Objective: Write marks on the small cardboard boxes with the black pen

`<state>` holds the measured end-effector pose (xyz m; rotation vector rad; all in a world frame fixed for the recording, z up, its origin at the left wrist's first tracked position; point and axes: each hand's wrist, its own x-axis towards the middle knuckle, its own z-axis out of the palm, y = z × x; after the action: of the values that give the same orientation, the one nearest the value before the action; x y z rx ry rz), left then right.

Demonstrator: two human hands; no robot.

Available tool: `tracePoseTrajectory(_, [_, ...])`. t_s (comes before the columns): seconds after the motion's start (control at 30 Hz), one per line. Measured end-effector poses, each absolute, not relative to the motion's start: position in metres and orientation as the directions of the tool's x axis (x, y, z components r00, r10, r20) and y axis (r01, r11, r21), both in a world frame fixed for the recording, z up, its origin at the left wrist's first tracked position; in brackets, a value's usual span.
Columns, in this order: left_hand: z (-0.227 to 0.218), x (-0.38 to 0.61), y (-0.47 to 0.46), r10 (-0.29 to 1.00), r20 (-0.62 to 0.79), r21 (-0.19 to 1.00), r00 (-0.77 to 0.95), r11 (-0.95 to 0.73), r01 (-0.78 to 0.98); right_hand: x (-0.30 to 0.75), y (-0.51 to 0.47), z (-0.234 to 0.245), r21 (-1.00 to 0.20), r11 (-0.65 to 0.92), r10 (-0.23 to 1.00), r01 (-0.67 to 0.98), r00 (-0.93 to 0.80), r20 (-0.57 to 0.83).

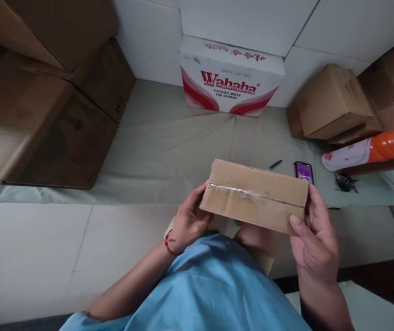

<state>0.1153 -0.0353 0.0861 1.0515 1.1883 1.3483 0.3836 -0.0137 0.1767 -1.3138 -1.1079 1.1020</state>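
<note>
Between my two hands is a small brown cardboard box (248,179), held up in front of my body, slightly tilted down to the right. Along its upward face runs a seam with clear tape, shiny at the left end. My left hand (193,216), with a red string round the wrist, closes on the box's left end; some fingers are hidden behind it. At the right end, my right hand (316,239) grips with the thumb on the near face and the other fingers round the far side.
Large cardboard boxes (38,115) stand at left. A white and red Wahaba-style carton (233,78) stands against the tiled wall. To the right are a smaller cardboard box (338,101), an orange bottle (390,147), a phone (304,172), a pen (276,164) and keys (346,182) on the cloth-covered ledge (162,151).
</note>
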Motion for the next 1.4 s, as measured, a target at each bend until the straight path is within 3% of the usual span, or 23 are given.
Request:
tracePoseTrajectory(0.13, [0.093, 0.11, -0.038, 0.998, 0.054, 0.985, -0.038, -0.06, -0.165, 0.389, -0.013, 0.169, -0.992, -0.112, 0.971, -0.061, 0.205, -0.122])
tracePoseTrajectory(0.3, [0.094, 0.122, -0.043, 0.988, 0.039, 0.993, -0.148, -0.054, -0.102, 0.401, -0.01, 0.158, -0.989, -0.059, 0.966, -0.132, 0.241, -0.09])
tracePoseTrajectory(0.4, [0.098, 0.132, -0.046, 0.968, 0.187, 0.982, -0.167, -0.184, 0.032, 0.41, -0.009, 0.146, -0.976, -0.058, 0.95, -0.21, 0.289, -0.119])
tracePoseTrajectory(0.53, [0.11, 0.14, -0.045, 0.902, 0.425, 0.893, -0.07, -0.406, 0.195, 0.427, -0.01, 0.127, -0.937, -0.155, 0.9, -0.313, 0.345, -0.265])
tracePoseTrajectory(0.67, [0.113, 0.144, -0.044, 0.876, 0.483, 0.859, 0.017, -0.477, 0.188, 0.437, -0.014, 0.12, -0.903, -0.215, 0.852, -0.372, 0.381, -0.359])
tracePoseTrajectory(0.77, [0.099, 0.142, -0.046, 0.919, 0.392, 0.917, -0.036, -0.387, 0.1, 0.427, -0.02, 0.128, -0.948, -0.132, 0.889, -0.29, 0.388, -0.243])
tracePoseTrajectory(0.87, [0.081, 0.137, -0.048, 0.985, 0.112, 0.989, -0.131, -0.122, -0.077, 0.411, -0.031, 0.141, -0.994, 0.016, 0.943, -0.107, 0.333, -0.021])
tracePoseTrajectory(0.93, [0.072, 0.135, -0.049, 0.989, -0.089, 0.963, -0.12, 0.054, -0.264, 0.402, -0.039, 0.149, -0.99, 0.105, 0.956, 0.089, 0.263, 0.125])
tracePoseTrajectory(1.0, [0.067, 0.135, -0.049, 0.976, -0.209, 0.877, -0.066, 0.158, -0.453, 0.397, -0.045, 0.157, -0.908, 0.234, 0.954, 0.348, 0.098, 0.284])
tracePoseTrajectory(1.07, [0.065, 0.136, -0.05, 0.954, -0.295, 0.778, -0.042, 0.215, -0.59, 0.394, -0.047, 0.166, -0.728, 0.437, 0.894, 0.528, -0.167, 0.415])
tracePoseTrajectory(1.17, [0.062, 0.136, -0.051, 0.896, -0.441, 0.653, -0.054, 0.279, -0.704, 0.389, -0.044, 0.177, -0.484, 0.696, 0.717, 0.53, -0.494, 0.491])
tracePoseTrajectory(1.27, [0.06, 0.134, -0.048, 0.869, -0.486, 0.622, -0.089, 0.272, -0.734, 0.383, -0.044, 0.179, -0.406, 0.801, 0.597, 0.44, -0.631, 0.495])
tracePoseTrajectory(1.33, [0.061, 0.131, -0.043, 0.894, -0.427, 0.673, -0.134, 0.215, -0.707, 0.378, -0.046, 0.175, -0.476, 0.793, 0.606, 0.38, -0.564, 0.56])
tracePoseTrajectory(1.4, [0.061, 0.13, -0.036, 0.929, -0.312, 0.752, -0.201, 0.112, -0.65, 0.373, -0.048, 0.167, -0.684, 0.669, 0.742, 0.29, -0.31, 0.594])
